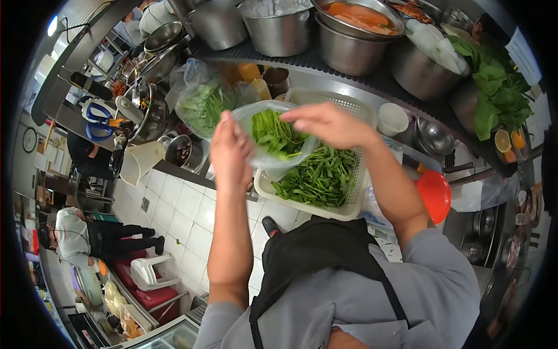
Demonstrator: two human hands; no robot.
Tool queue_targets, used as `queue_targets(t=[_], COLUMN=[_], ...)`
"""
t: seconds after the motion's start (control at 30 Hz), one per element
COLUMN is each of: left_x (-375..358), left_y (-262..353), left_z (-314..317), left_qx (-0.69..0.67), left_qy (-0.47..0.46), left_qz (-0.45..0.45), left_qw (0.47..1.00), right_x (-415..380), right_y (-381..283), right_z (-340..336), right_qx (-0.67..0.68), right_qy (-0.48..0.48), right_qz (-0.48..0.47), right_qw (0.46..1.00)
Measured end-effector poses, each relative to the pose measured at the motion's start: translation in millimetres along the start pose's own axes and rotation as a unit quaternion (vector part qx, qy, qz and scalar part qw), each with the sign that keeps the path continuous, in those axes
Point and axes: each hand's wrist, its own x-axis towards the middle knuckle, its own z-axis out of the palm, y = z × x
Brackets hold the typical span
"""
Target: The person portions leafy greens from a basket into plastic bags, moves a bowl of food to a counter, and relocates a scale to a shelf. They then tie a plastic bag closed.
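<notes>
My left hand (231,152) is closed on the left rim of a clear plastic bag (273,159). Cut leafy greens (272,131) lie inside the bag. Over the bag's right side is my right hand (332,124), its fingers stretched toward these greens and slightly blurred; nothing shows in them. Below the bag stands a cream plastic basket (344,214) with more cut greens (322,181) in it. The bag covers the basket's left part. Another clear bag of greens (203,107) sits just beyond my left hand.
Steel pots (276,35) line the shelf ahead, one topped by a bowl of orange slices (357,17). At right are a red bowl (435,196) and leafy vegetables (494,99). Blue-handled scissors (100,121) and a cream jug (139,163) are at left. A co-worker (75,235) stands farther left.
</notes>
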Motion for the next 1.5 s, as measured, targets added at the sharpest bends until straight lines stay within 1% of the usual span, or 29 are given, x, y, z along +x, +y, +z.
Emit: queue_targets(t=[0.03,0.07,0.1,0.2,0.23,0.27,0.37,0.47,0.5,0.57,0.6,0.67,0.7,0.77,0.83,0.9,0.93,1.0,1.07,1.1,1.13,1.2,1.27,1.37,1.47,1.5], left_x=[-13.5,-27.6,-43.0,-88.7,-102.9,-116.1,-147.1,-172.0,-180.3,-193.8,-200.3,-211.7,-218.5,-228.0,-236.1,-238.1,-237.7,-237.5,-234.5,-230.7,-227.7,-222.5,-216.9,-212.5,-210.3,-208.8], left_y=[12.2,22.5,31.0,47.7,51.2,53.6,45.0,32.6,31.3,29.5,28.0,24.7,22.5,18.0,12.6,7.6,5.4,3.7,3.9,4.9,6.2,5.7,6.3,7.5,4.3,3.0], left_z=[-10.9,-23.9,-39.4,-91.2,-104.1,-114.3,-142.1,-170.8,-176.0,-186.1,-191.3,-205.7,-212.5,-222.3,-227.7,-229.1,-229.5,-233.3,-232.5,-230.3,-228.5,-228.5,-225.9,-220.5,-219.6,-219.1], left_qx=[-0.007,-0.014,-0.038,-0.08,-0.056,-0.032,0.047,0.064,0.082,0.065,0.056,0.05,0.048,0.04,0.031,0.036,0.039,0.036,0.044,0.054,0.065,0.075,0.086,0.1,0.091,0.082], left_qy=[0.026,0.051,0.042,0.01,0.027,0.045,0.122,0.215,0.254,0.295,0.316,0.328,0.332,0.34,0.346,0.351,0.352,0.349,0.346,0.345,0.343,0.336,0.332,0.33,0.324,0.316], left_qz=[0.012,0.024,0.029,0.046,0.055,0.065,0.076,0.057,0.047,0.036,0.03,0.04,0.043,0.047,0.045,0.049,0.052,0.049,0.045,0.042,0.041,0.039,0.041,0.036,0.028,0.029], left_qw=[1.0,0.998,0.998,0.996,0.997,0.996,0.989,0.973,0.963,0.953,0.947,0.942,0.941,0.939,0.936,0.934,0.934,0.935,0.936,0.936,0.936,0.938,0.939,0.938,0.941,0.945], right_x=[-5.2,-9.4,-11.6,-9.9,-8.5,-6.4,5.6,20.5,27.0,41.2,47.8,57.7,58.8,67.3,71.4,76.7,80.0,86.5,86.9,85.1,79.3,60.4,34.3,15.9,21.0,18.4], right_y=[0.7,5.2,23.4,128.3,162.1,190.4,240.6,290.0,293.3,299.4,301.9,307.2,309.6,299.0,266.3,246.6,247.1,255.9,260.7,235.4,217.1,242.1,284.6,292.5,299.2,291.8], right_z=[-11.3,-23.1,-30.2,-21.0,-13.9,-4.1,29.5,60.5,64.8,71.1,69.5,56.7,49.5,36.9,20.3,-0.4,-10.4,-25.9,-22.9,-4.7,7.2,29.4,47.5,68.8,53.4,48.8], right_qx=[0.137,0.271,0.261,0.13,0.004,-0.122,-0.211,-0.284,-0.258,-0.209,-0.193,-0.162,-0.092,-0.016,0.169,0.147,0.136,0.082,-0.084,-0.221,-0.354,-0.298,-0.339,-0.416,-0.348,-0.328], right_qy=[0.012,0.025,0.054,0.083,0.038,-0.007,0.02,0.095,0.099,0.104,0.067,-0.01,0.027,0.15,0.172,0.171,0.172,0.107,0.004,-0.065,-0.132,-0.151,-0.157,-0.069,-0.199,-0.177], right_qz=[0.022,0.044,0.078,0.258,0.257,0.249,0.266,0.276,0.293,0.324,0.327,0.331,0.296,0.278,0.272,0.256,0.246,0.254,0.272,0.281,0.283,0.379,0.339,0.319,0.392,0.401], right_qw=[0.99,0.961,0.961,0.954,0.966,0.961,0.94,0.913,0.915,0.917,0.923,0.93,0.95,0.949,0.932,0.94,0.944,0.958,0.959,0.932,0.882,0.863,0.864,0.849,0.828,0.837])
